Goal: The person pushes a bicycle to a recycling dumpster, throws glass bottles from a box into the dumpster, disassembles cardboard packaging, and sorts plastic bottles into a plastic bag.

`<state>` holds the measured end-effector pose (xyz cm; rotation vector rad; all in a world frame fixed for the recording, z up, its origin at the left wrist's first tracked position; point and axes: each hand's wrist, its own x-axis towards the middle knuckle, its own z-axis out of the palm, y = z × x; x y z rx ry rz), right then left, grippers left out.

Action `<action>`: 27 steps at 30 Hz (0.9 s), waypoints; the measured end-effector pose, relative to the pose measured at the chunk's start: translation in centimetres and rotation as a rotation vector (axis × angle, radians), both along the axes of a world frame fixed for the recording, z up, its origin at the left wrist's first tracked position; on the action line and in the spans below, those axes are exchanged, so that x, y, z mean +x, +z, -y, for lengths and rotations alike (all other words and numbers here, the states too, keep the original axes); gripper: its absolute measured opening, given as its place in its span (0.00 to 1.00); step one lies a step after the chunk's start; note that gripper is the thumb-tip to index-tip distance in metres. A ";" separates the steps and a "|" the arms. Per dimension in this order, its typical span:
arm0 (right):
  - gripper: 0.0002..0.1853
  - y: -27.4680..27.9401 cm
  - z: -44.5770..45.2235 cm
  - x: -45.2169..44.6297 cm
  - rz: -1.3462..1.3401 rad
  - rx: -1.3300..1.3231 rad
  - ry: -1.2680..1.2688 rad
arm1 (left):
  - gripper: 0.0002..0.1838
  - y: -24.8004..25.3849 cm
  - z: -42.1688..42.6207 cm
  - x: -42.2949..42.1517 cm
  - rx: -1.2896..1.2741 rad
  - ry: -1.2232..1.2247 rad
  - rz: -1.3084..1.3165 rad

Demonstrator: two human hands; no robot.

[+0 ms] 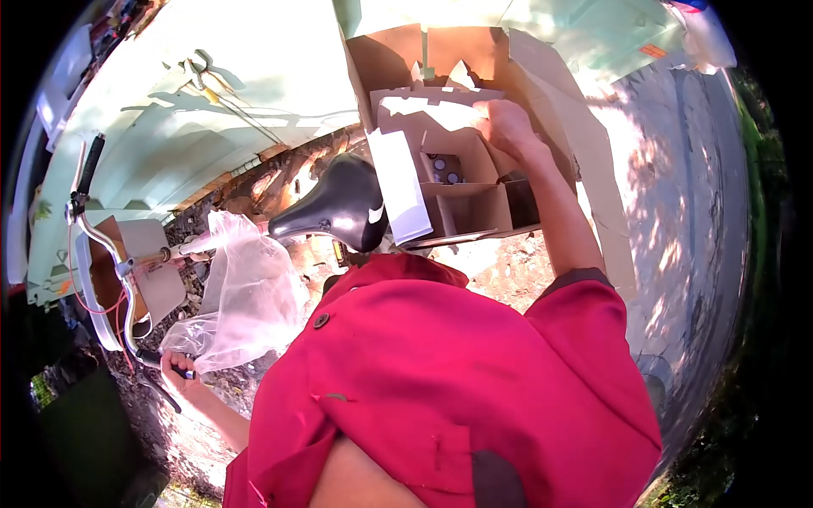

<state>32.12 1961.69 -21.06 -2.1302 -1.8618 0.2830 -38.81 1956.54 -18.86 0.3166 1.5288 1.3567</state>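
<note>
My left hand [179, 375] is closed around the end of a bicycle handlebar [116, 254]. A clear plastic bag [246, 296] hangs right beside that hand; whether the fingers also pinch it, I cannot tell. My right hand [506, 129] reaches into a large open cardboard box [388, 59], its fingers closed on the upper edge of a cardboard divider [449, 127]. The dividers form compartments, and one holds several small round-topped items [446, 169]. A white panel [400, 186] stands at the box's near left side.
The black bicycle saddle [334, 207] is just left of the box. Pliers [199, 72] and other tools lie on a pale green sheet [279, 51]. A smaller carton [157, 279] sits by the handlebar. Paved ground [694, 186] stretches along the right.
</note>
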 end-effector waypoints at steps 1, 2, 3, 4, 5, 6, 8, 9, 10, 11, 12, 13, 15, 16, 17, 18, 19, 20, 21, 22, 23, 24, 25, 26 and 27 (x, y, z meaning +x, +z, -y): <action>0.10 0.3 -0.5 -0.8 0.024 -0.218 0.016 | 0.14 0.0 0.0 -0.1 -0.008 0.016 -0.013; 0.13 -0.5 -1.0 -1.1 0.071 -0.322 0.094 | 0.13 -0.1 0.1 -0.2 0.013 0.009 -0.016; 0.14 -0.7 -1.0 -1.3 0.064 -0.275 0.101 | 0.12 -0.1 0.2 -0.2 0.009 -0.011 -0.013; 0.15 -0.8 -0.9 -1.1 0.057 -0.230 0.115 | 0.12 -0.2 0.2 -0.4 0.003 0.001 -0.015; 0.16 -1.0 -0.7 -1.1 0.047 -0.188 0.134 | 0.12 -0.3 0.2 -0.6 -0.006 0.017 -0.019; 0.16 0.7 -0.2 -1.7 0.007 -0.134 0.066 | 0.12 0.1 0.2 0.3 -0.004 0.034 -0.037; 0.15 4.1 0.7 -2.7 -0.068 -0.166 0.030 | 0.12 0.9 0.3 2.3 0.006 0.082 -0.084; 0.16 5.9 1.7 -3.9 -0.168 -0.094 -0.014 | 0.13 0.9 0.2 2.8 0.023 0.107 -0.109; 0.17 9.0 2.7 -6.1 -0.138 -0.139 -0.046 | 0.12 0.9 0.0 2.9 0.033 0.103 -0.126; 0.17 9.9 3.8 -7.2 -0.258 -0.113 -0.016 | 0.12 0.9 0.0 3.0 0.044 0.096 -0.138; 0.19 9.5 5.1 -8.0 -0.395 -0.130 0.005 | 0.12 1.8 0.1 4.8 0.059 0.131 -0.148; 0.21 8.8 6.3 -8.9 -0.529 -0.150 0.024 | 0.11 2.7 0.0 6.4 0.072 0.165 -0.155; 0.26 8.6 8.7 -13.1 -0.364 -0.143 0.065 | 0.11 2.5 -0.2 5.8 0.095 0.126 -0.121; 0.33 7.0 9.4 -14.2 -0.395 -0.165 0.052 | 0.11 1.7 -0.3 4.7 0.149 0.075 -0.117; 0.37 5.5 10.0 -15.0 -0.264 -0.171 -0.005 | 0.11 0.5 -0.5 3.6 0.207 0.025 -0.106; 0.38 4.6 10.2 -15.7 -0.185 -0.118 -0.042 | 0.11 0.3 -0.6 3.7 0.212 0.038 -0.112; 0.38 3.9 10.3 -16.4 -0.110 -0.072 -0.078 | 0.10 0.7 -0.5 4.2 0.209 0.050 -0.122; 0.39 3.3 10.2 -16.5 -0.065 -0.051 -0.075 | 0.10 0.5 -0.5 4.5 0.210 0.052 -0.114; 0.40 3.1 10.0 -16.3 -0.023 -0.022 -0.079 | 0.10 0.4 -0.5 4.3 0.243 0.029 -0.099; 0.40 2.5 10.1 -16.1 0.034 0.059 -0.049 | 0.10 0.4 -0.5 4.4 0.250 0.041 -0.108; 0.40 2.2 10.3 -16.0 0.043 0.060 -0.056 | 0.11 0.6 -0.5 4.8 0.260 0.050 -0.113; 0.41 2.1 10.6 -15.7 0.056 0.065 -0.064 | 0.11 0.7 -0.5 4.8 0.249 0.066 -0.099; 0.41 2.1 10.7 -15.5 0.072 0.079 -0.070 | 0.11 0.7 -0.5 5.0 0.246 0.085 -0.081; 0.40 2.1 10.9 -15.3 0.045 0.100 -0.060 | 0.10 0.6 -0.4 4.9 0.259 0.065 -0.079; 0.40 2.1 10.9 -15.3 0.047 0.130 -0.034 | 0.09 1.1 -0.2 5.7 0.262 0.085 -0.088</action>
